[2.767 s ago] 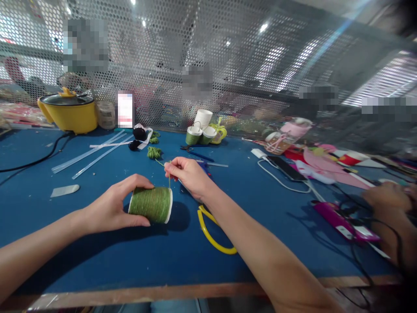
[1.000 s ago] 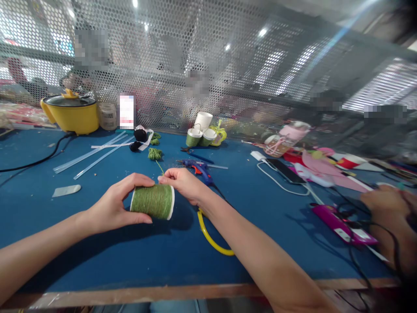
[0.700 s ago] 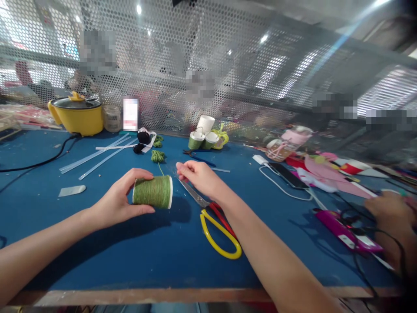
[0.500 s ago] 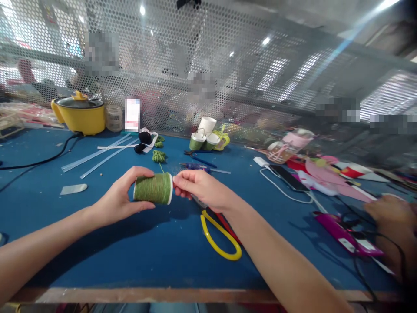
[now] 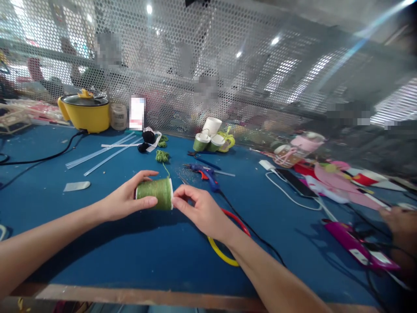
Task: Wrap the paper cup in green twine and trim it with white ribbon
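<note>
My left hand (image 5: pixel 125 201) is closed around a paper cup wrapped in green yarn (image 5: pixel 159 190), which lies sideways above the table. Against the cup's white rim, the thumb and forefinger of my right hand (image 5: pixel 202 208) are pinched; whether a yarn end is between them is hidden. A strand runs from the cup to a small bundle of green yarn (image 5: pixel 162 156) behind it. Partly under my right forearm lie scissors (image 5: pixel 223 255) with yellow and red handles. A blue hot glue gun (image 5: pixel 208 176) rests just beyond my right hand.
Pliers (image 5: pixel 205 160) and several yarn-wrapped cups (image 5: pixel 202 142) stand or lie behind. A yellow electric pot (image 5: pixel 87 115), glass jar (image 5: pixel 118 116) and glue sticks (image 5: pixel 99 153) are left. Right are a phone (image 5: pixel 295 182), a purple power strip (image 5: pixel 358 248) and another person's hand (image 5: pixel 399 219).
The cup has turned a little in my left hand, whose thumb now lies higher across it. My right hand has shifted slightly down and right, and the glue gun shows more fully.
</note>
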`<action>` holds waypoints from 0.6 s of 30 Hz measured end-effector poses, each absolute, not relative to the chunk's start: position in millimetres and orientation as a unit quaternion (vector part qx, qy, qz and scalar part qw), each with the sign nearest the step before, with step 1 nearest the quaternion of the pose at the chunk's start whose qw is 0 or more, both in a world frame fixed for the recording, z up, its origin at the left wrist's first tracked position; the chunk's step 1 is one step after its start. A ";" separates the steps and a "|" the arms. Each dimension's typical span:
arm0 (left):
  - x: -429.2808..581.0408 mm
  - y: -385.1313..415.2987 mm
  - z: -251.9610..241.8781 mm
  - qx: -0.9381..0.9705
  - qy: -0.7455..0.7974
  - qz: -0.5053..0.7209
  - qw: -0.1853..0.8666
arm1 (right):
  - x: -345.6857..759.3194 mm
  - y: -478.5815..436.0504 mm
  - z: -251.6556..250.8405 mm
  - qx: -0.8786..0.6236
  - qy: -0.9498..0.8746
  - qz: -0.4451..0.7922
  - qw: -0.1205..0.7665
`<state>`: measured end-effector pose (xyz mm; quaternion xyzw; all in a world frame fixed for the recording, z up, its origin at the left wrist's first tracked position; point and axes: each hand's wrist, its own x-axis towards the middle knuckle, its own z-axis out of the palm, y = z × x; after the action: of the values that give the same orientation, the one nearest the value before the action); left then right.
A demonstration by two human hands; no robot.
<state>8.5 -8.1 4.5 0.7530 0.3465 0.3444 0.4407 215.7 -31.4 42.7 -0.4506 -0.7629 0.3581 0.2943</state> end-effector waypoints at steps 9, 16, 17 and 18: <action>11.1 -14.2 9.7 0.817 0.326 0.333 0.338 | 222.4 -22.2 42.7 -0.479 -0.734 0.326 0.354; 9.1 -16.4 8.7 0.852 0.272 0.326 0.306 | 214.0 -6.3 46.2 -0.421 -0.699 0.485 0.314; 8.6 -16.9 8.8 0.859 0.268 0.319 0.298 | 211.9 -2.9 48.1 -0.417 -0.689 0.501 0.316; 8.2 -17.4 8.8 0.865 0.266 0.312 0.289 | 209.4 0.6 50.1 -0.412 -0.682 0.513 0.318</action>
<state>8.2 -17.4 8.8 0.8650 0.2662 0.3117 0.2894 209.4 0.6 50.1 -0.4124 -0.6824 0.5129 0.3181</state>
